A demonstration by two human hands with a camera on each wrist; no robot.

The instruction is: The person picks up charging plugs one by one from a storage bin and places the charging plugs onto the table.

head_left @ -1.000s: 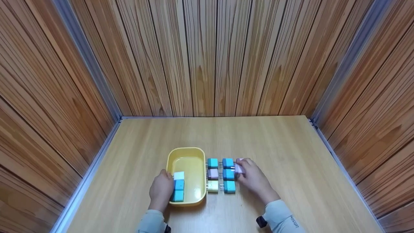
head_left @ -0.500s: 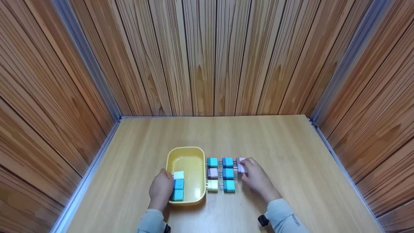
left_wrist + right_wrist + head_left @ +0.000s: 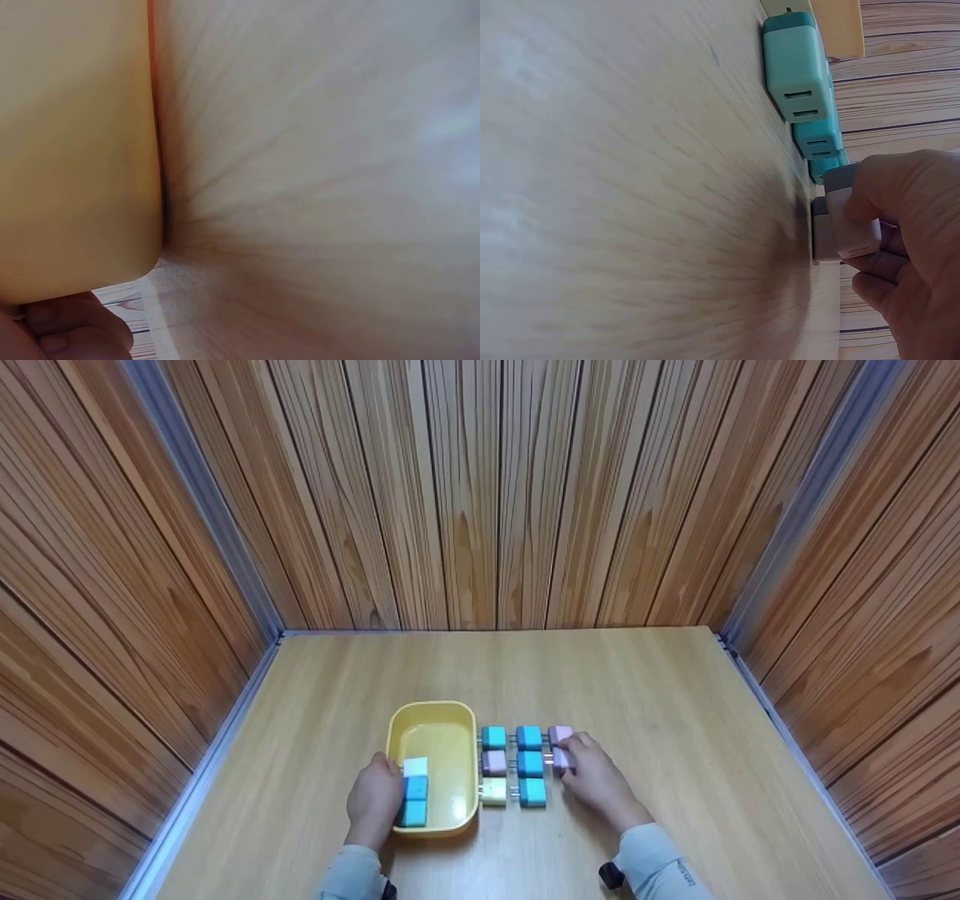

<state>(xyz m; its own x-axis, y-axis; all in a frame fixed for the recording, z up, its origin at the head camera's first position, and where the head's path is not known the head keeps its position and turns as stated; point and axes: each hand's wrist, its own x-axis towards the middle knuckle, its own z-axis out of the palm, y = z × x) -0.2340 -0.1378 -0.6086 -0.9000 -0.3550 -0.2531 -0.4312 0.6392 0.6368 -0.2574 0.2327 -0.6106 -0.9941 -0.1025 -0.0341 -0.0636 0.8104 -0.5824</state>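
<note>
My right hand [image 3: 602, 781] pinches a lilac plug-in charger [image 3: 850, 223] between thumb and fingers, its prongs pointing left. Just behind it sits another lilac charger [image 3: 559, 736]. To the left, a column of blue and teal chargers [image 3: 529, 764] lies on the table, and their twin slots [image 3: 798, 94] face the right wrist camera. My left hand [image 3: 374, 795] grips the left rim of a yellow plastic tray [image 3: 433, 704]. In the left wrist view the tray's side wall [image 3: 75, 165] fills the left, with curled fingertips [image 3: 82, 330] below it. Inside the tray stand a white charger [image 3: 415, 767] and two blue-teal ones [image 3: 414, 801].
Between tray and blue column runs another column: a teal charger [image 3: 493, 737], a lilac one [image 3: 493, 763] and a cream one [image 3: 493, 790]. Wood-patterned panels [image 3: 472, 495] wall the table [image 3: 637, 682] at the back and sides, with metal strips along the corners.
The held lilac charger has moved slightly right and toward me, so the lilac one behind it shows more fully. The left hand and tray have stayed in place.
</note>
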